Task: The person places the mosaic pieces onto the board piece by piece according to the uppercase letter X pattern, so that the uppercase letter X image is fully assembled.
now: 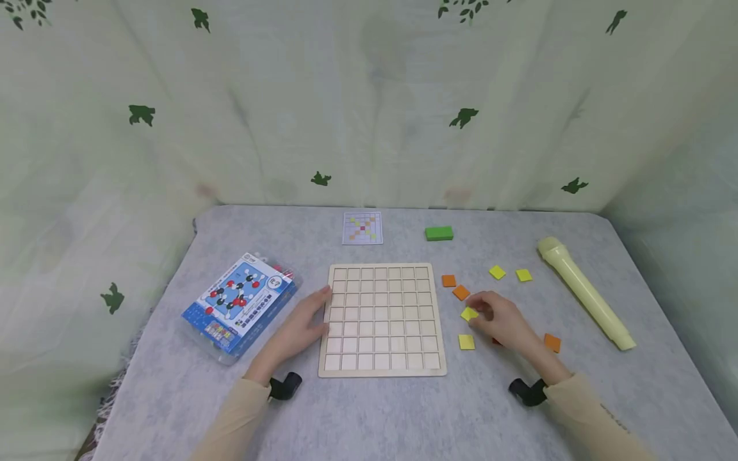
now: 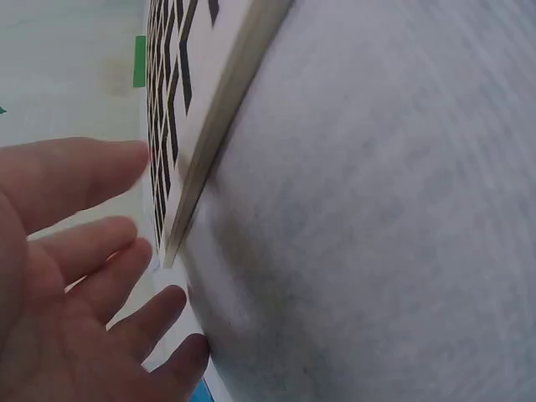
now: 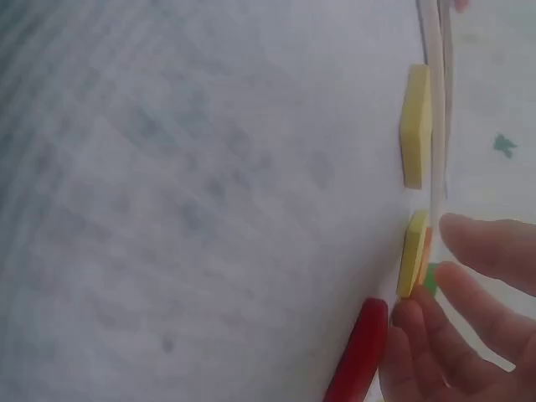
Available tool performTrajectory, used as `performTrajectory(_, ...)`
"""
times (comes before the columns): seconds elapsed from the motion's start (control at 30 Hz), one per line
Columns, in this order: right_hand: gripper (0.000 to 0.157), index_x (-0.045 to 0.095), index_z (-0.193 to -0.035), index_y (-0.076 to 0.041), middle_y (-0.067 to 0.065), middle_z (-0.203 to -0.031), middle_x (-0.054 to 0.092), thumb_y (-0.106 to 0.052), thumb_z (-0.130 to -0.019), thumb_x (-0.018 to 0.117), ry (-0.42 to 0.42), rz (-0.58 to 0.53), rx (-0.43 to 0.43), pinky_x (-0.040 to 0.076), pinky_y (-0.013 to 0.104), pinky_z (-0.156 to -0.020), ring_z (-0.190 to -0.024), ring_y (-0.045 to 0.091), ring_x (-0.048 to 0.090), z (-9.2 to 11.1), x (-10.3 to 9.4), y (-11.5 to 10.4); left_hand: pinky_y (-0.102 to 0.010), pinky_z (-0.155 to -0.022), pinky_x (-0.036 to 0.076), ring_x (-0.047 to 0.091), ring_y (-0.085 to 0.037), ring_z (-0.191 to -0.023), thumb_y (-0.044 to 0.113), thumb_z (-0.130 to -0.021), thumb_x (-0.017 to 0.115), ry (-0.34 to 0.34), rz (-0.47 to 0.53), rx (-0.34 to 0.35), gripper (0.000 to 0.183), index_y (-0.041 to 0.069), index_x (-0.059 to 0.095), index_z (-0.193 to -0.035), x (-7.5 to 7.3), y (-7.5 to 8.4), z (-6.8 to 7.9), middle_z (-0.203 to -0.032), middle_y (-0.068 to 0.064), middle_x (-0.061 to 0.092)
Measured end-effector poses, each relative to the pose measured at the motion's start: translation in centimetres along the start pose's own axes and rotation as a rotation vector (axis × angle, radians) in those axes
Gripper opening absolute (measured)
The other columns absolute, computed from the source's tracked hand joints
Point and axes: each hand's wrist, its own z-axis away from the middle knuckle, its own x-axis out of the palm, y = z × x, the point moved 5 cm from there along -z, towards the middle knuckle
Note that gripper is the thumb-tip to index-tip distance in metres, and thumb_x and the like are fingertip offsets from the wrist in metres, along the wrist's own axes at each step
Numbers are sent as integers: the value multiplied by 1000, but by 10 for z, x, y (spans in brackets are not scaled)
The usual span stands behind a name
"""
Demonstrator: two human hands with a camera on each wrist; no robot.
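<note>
A wooden grid board (image 1: 382,320) lies flat on the table, its squares bare. My left hand (image 1: 300,325) rests at its left edge with fingers loosely extended, seen close up beside the board's rim (image 2: 222,109) in the left wrist view. To the board's right, my right hand (image 1: 500,320) reaches over a yellow square tile (image 1: 468,314), thumb and fingers apart around it. In the right wrist view this yellow tile (image 3: 412,255) lies just past the fingertips. A red tile (image 3: 358,356) is close to the hand, mostly hidden under it in the head view. Another yellow tile (image 1: 466,342) lies nearer me.
Orange tiles (image 1: 448,280) and yellow tiles (image 1: 498,272) lie scattered on the right. A patterned grid card (image 1: 362,228) and a green block (image 1: 439,234) are at the back. A boxed molecule kit (image 1: 241,301) stands left; a pale yellow tube (image 1: 585,291) lies far right.
</note>
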Motion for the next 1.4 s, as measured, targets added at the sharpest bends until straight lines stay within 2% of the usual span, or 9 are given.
performTrajectory(0.13, 31, 62, -110, 0, 9, -103, 59, -2, -81, 72, 4, 54, 26, 48, 40, -79, -93, 25, 56, -1, 5, -2, -56, -110, 15, 16, -43, -140, 4, -92, 59, -53, -50, 17, 63, -6, 30, -146, 3, -2, 5, -154, -19, 23)
performTrajectory(0.4, 26, 65, -104, -1, 6, -95, 58, 2, -79, 72, -6, 149, 24, 47, 36, -72, -83, 20, 53, -5, 6, -5, -59, -108, 16, 16, -41, -140, 14, -94, 60, -63, -118, 15, 62, 0, 33, -148, 5, -5, 11, -155, -14, 25)
performTrajectory(0.63, 26, 65, -107, -1, 5, -100, 61, -1, -81, 70, 29, 84, -74, 50, 37, -75, -88, 21, 57, -11, 4, -15, -58, -108, 18, 19, -41, -140, 21, -94, 62, -57, -178, 15, 62, 3, 35, -147, 6, -5, 16, -154, -11, 28)
performTrajectory(0.87, 25, 65, -108, -2, 6, -103, 62, 2, -83, 68, 2, -13, -216, 51, 36, -77, -89, 22, 59, -39, 8, -47, -64, -103, 20, 22, -40, -137, 23, -92, 65, -76, -202, 5, 68, 6, 32, -149, 5, -8, 10, -156, -9, 25)
performTrajectory(1.07, 25, 65, -109, 0, 7, -103, 61, 1, -84, 67, -108, -36, -322, 50, 34, -82, -93, 22, 58, -69, 34, -86, -63, -102, 20, 23, -40, -136, 23, -91, 66, -114, -213, -1, 71, 6, 30, -150, 1, -7, 8, -157, -8, 23)
performTrajectory(1.3, 22, 67, -109, -4, 3, -104, 62, -4, -87, 69, -228, 8, -318, 48, 28, -84, -98, 19, 58, -103, 79, -123, -60, -104, 23, 25, -41, -134, 22, -91, 67, -109, -217, -3, 70, 5, 32, -149, -2, -5, 9, -156, -9, 26)
performTrajectory(1.4, 21, 67, -108, -3, 4, -102, 64, -4, -87, 69, -257, 53, -345, 47, 29, -84, -97, 19, 59, -113, 95, -135, -60, -103, 24, 25, -41, -134, 22, -91, 67, -106, -215, -7, 70, 5, 33, -149, -2, -2, 8, -155, -9, 26)
